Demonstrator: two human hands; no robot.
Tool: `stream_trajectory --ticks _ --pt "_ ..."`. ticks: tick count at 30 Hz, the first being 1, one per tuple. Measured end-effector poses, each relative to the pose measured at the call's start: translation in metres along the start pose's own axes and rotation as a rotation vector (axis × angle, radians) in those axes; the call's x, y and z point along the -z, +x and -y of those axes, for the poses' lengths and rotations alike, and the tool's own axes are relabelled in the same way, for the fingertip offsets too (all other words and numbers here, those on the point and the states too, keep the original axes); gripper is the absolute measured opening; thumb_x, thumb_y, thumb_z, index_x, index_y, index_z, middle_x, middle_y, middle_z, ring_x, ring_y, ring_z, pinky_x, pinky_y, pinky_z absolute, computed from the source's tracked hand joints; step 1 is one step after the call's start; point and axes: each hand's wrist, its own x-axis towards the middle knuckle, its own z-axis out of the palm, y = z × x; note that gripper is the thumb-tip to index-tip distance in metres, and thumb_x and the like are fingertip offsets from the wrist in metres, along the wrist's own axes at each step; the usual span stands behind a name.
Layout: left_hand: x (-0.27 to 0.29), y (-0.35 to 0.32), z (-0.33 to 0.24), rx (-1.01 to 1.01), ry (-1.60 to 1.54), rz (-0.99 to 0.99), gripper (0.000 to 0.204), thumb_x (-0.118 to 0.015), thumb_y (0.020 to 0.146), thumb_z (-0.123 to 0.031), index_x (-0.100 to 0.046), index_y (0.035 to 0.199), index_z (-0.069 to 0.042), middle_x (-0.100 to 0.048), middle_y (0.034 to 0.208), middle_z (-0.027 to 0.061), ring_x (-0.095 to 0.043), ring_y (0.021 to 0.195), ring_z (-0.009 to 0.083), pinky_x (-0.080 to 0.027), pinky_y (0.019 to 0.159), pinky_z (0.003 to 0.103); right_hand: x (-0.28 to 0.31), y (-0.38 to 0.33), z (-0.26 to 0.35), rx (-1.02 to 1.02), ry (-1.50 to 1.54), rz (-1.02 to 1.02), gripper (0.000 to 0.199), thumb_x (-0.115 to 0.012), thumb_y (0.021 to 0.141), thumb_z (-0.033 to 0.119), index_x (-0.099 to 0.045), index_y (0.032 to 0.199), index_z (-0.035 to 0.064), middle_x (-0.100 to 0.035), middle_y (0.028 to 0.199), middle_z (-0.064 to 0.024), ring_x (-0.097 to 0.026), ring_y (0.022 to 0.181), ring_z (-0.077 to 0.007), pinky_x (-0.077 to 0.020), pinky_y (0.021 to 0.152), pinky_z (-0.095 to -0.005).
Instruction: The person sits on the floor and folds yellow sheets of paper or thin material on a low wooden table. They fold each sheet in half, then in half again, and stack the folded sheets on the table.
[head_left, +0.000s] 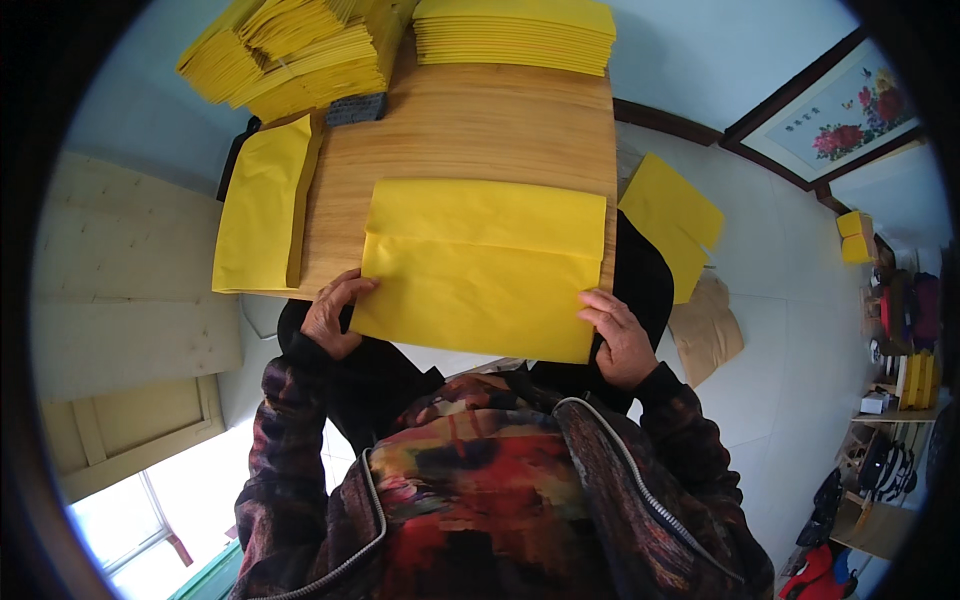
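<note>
A sheet of yellow paper (pixel 480 290) with a crease across its upper part lies over the near edge of the wooden table (pixel 480 130). My left hand (pixel 338 310) grips its left edge, thumb and fingers closed on the paper. At the opposite side my right hand (pixel 615 335) pinches the right edge the same way. The sheet's near part hangs past the tabletop, above my lap. To the left, a folded yellow paper piece (pixel 262 215) rests along the table's left edge.
Tall bundles of folded yellow paper (pixel 310 60) stand at the back left, beside a neat yellow stack (pixel 515 38). A dark grey block (pixel 357 108) sits in front of the bundles. Right of the table are a loose yellow sheet (pixel 672 225) and brown paper (pixel 705 330).
</note>
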Motion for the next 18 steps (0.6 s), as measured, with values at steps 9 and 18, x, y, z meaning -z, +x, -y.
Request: stream_trajectory --ticks 9,18 --pt "-0.008 0.006 0.013 -0.293 0.586 -0.044 0.066 -0.062 0.058 0.008 -0.059 0.121 -0.012 -0.059 0.130 0.0052 -0.049 0.127 0.0312 -0.040 0.104 0.045 -0.011 -0.001 0.002 0.037 -0.156 -0.152 0.040 -0.054 0.074 -0.010 -0.060 0.112 0.0022 -0.059 0.125 -0.0122 -0.056 0.119 -0.0322 -0.0475 0.099 -0.0396" --pt "-0.014 -0.006 0.014 -0.276 0.578 -0.069 0.060 -0.066 0.065 0.000 -0.059 0.123 -0.015 -0.058 0.131 0.0030 -0.051 0.121 0.0309 -0.041 0.100 0.045 -0.015 0.001 -0.002 0.056 -0.168 -0.171 0.031 -0.057 0.080 -0.007 -0.062 0.110 0.0014 -0.061 0.124 -0.0122 -0.056 0.118 -0.0336 -0.0480 0.098 -0.0402"
